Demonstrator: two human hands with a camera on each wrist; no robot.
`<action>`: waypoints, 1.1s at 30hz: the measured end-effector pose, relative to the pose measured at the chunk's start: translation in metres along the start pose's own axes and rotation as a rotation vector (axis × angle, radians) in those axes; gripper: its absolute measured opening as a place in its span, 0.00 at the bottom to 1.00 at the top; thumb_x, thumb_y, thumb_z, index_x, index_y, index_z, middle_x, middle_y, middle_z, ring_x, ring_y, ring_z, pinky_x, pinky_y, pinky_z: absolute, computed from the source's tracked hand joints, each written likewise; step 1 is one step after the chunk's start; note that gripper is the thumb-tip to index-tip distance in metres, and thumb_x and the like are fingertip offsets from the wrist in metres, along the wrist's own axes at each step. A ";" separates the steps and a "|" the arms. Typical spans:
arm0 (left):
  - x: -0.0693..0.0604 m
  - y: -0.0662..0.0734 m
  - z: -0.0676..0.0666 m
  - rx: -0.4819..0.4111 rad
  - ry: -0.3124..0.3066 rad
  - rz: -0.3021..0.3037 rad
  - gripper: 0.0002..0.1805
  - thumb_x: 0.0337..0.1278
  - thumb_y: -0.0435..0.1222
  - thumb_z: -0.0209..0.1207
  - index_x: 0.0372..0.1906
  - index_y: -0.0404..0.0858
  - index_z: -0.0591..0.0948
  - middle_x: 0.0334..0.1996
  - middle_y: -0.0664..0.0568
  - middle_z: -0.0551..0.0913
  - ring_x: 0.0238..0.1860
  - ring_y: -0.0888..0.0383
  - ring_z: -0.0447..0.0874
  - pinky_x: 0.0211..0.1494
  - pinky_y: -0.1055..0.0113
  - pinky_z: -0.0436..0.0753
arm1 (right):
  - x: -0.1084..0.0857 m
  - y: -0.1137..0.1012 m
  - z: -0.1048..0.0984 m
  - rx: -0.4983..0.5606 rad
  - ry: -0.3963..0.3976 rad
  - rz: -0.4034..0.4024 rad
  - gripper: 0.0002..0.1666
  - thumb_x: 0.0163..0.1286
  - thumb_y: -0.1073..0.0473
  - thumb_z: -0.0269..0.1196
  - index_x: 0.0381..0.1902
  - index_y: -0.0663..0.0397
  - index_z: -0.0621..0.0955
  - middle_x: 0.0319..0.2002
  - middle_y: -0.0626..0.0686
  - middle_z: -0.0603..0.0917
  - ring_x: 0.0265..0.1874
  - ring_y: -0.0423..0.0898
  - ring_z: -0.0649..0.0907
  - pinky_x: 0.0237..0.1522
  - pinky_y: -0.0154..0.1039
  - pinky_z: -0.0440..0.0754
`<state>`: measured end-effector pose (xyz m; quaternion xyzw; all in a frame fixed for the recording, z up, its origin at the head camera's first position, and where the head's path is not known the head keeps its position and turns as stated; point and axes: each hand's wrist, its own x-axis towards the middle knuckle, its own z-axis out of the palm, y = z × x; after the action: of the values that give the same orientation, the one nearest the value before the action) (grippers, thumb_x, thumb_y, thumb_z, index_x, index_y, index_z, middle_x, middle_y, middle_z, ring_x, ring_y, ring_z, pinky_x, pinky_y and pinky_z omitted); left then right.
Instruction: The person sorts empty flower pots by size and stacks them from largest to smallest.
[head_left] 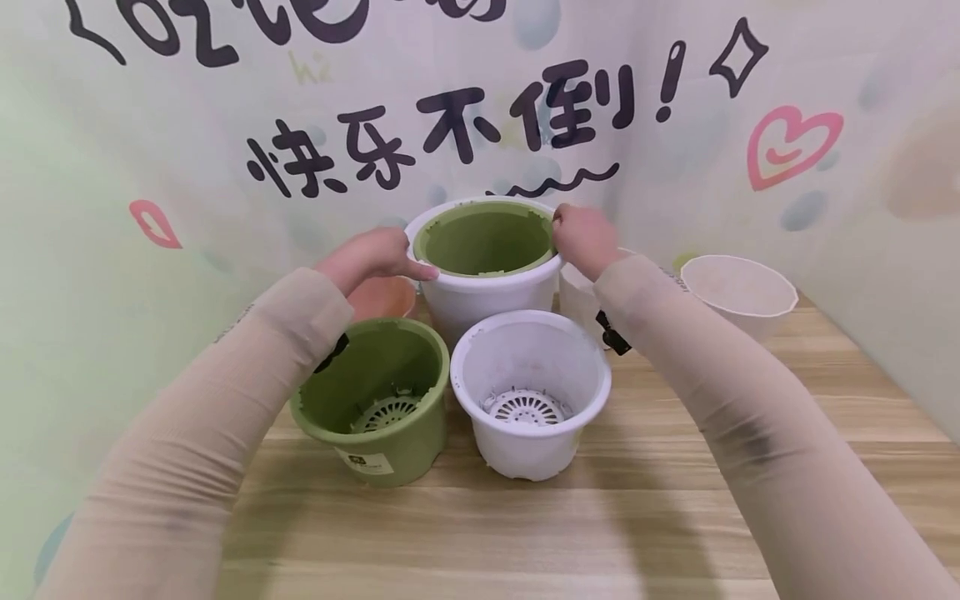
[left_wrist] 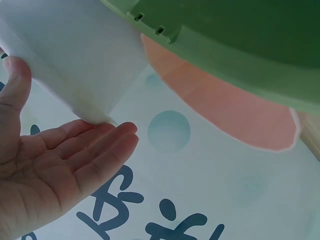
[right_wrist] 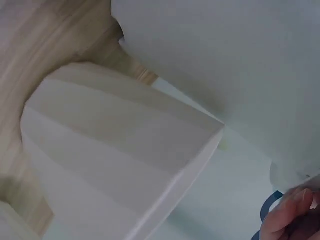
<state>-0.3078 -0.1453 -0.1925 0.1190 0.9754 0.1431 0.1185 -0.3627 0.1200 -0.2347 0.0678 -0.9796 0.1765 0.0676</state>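
At the back, a green flowerpot (head_left: 487,237) sits nested inside a large white flowerpot (head_left: 491,304); its base is hidden behind the front pots. My left hand (head_left: 375,257) touches the white pot's left side, thumb along the front of the rim. In the left wrist view that hand's fingers (left_wrist: 92,157) lie nearly straight under the rim. On the opposite side my right hand (head_left: 587,237) grips the rim with curled fingers, partly cut off in the right wrist view. In front stand another green flowerpot (head_left: 408,454) with a label and a smaller white flowerpot (head_left: 528,454).
An orange-pink pot (head_left: 386,300) stands behind the front green pot, partly covered by my left arm. To the right are a cream pot (head_left: 579,300) and a faceted pale pot (head_left: 738,287). A printed cloth backdrop (head_left: 675,183) rises behind the wooden table (head_left: 487,533).
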 end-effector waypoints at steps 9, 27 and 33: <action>-0.009 -0.012 0.007 -0.023 0.076 0.118 0.29 0.54 0.47 0.59 0.56 0.32 0.71 0.48 0.35 0.77 0.52 0.44 0.73 0.61 0.51 0.67 | -0.004 0.008 0.006 0.331 -0.052 0.147 0.29 0.70 0.53 0.35 0.66 0.57 0.59 0.47 0.60 0.74 0.31 0.51 0.74 0.21 0.37 0.76; -0.096 -0.104 0.053 0.098 0.044 0.238 0.32 0.53 0.35 0.60 0.62 0.29 0.63 0.27 0.46 0.81 0.23 0.60 0.78 0.26 0.65 0.75 | -0.004 0.005 0.005 0.281 -0.069 0.129 0.29 0.71 0.52 0.33 0.66 0.56 0.59 0.48 0.59 0.74 0.30 0.50 0.75 0.19 0.35 0.75; -0.103 -0.116 0.069 -0.278 0.003 0.146 0.36 0.56 0.30 0.52 0.69 0.32 0.52 0.29 0.43 0.81 0.23 0.59 0.78 0.25 0.66 0.77 | -0.005 0.006 0.006 0.297 -0.064 0.129 0.29 0.70 0.52 0.33 0.66 0.55 0.59 0.45 0.59 0.74 0.28 0.50 0.75 0.18 0.35 0.74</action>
<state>-0.2154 -0.2630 -0.2722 0.1721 0.9351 0.2850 0.1214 -0.3594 0.1238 -0.2431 0.0197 -0.9468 0.3210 0.0141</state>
